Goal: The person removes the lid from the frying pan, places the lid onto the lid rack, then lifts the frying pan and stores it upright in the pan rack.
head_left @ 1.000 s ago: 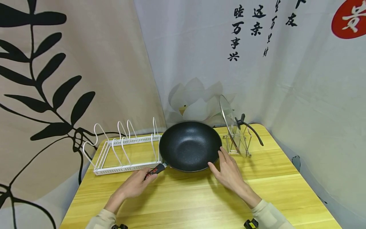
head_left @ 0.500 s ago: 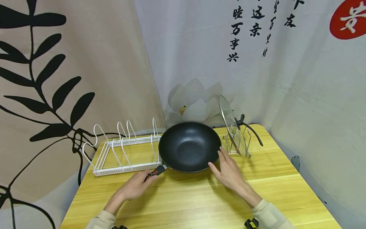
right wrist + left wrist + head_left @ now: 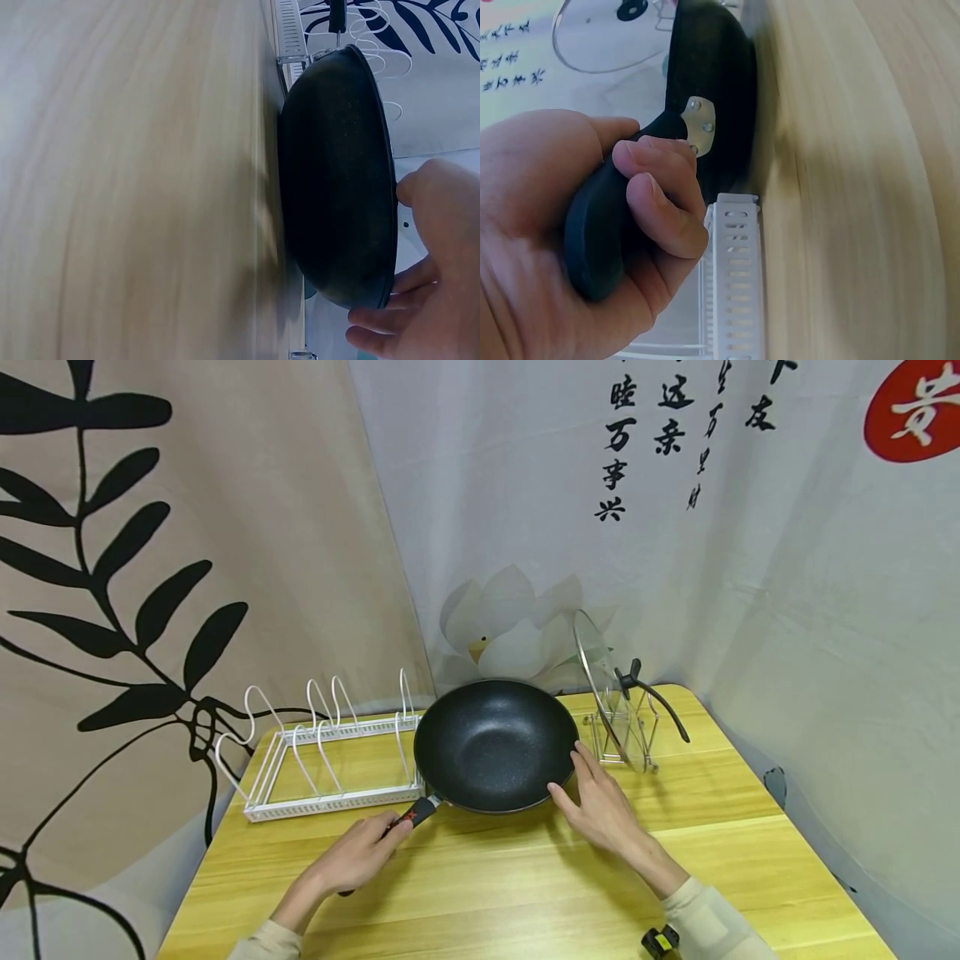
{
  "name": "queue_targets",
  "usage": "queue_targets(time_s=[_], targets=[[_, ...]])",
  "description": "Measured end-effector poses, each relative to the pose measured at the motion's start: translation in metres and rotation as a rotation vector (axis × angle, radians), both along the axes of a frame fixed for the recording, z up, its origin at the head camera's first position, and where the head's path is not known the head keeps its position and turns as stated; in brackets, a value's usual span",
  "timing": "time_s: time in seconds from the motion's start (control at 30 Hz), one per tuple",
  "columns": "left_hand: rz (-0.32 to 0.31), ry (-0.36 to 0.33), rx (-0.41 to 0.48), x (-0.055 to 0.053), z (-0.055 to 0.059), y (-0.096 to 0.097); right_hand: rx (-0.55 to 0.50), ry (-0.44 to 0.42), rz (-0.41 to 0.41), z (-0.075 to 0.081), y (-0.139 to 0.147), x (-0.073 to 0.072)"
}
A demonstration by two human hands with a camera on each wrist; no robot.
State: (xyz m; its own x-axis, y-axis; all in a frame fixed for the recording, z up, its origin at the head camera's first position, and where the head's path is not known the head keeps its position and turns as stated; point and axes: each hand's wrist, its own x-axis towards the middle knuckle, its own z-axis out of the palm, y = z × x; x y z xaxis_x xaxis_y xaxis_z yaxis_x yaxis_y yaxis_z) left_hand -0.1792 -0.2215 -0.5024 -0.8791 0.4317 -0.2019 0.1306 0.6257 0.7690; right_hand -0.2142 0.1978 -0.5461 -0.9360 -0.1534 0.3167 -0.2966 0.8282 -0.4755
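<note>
A black wok sits on the wooden table, its hollow side up. My left hand grips its black handle, which points toward the lower left. In the left wrist view, the fingers are curled round that handle, near a riveted metal bracket. At the wok's right side, my right hand touches the rim with thumb and fingertips spread. The right wrist view shows the thumb at the rim and the other fingers lower down.
A white wire rack stands directly left of the wok. To the right, a glass lid leans upright in a small metal stand. A printed curtain hangs behind the table.
My left hand has shifted slightly along the handle, whose end now shows below the palm. The wok has moved a touch left; my right hand stays at the rim.
</note>
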Motion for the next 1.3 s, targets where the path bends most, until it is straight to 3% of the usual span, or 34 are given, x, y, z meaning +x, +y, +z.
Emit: queue_targets(time_s=[0.57, 0.9, 1.3], targets=[[0.005, -0.127, 0.122, 0.007, -0.004, 0.005, -0.037, -0.08, 0.035, 0.004, 0.004, -0.005], [0.026, -0.151, 0.178, 0.009, -0.013, 0.008, -0.067, -0.102, 0.055, 0.004, 0.007, -0.009], [0.059, -0.144, 0.198, 0.012, -0.013, 0.013, -0.092, -0.118, 0.078, 0.002, 0.01, -0.016]])
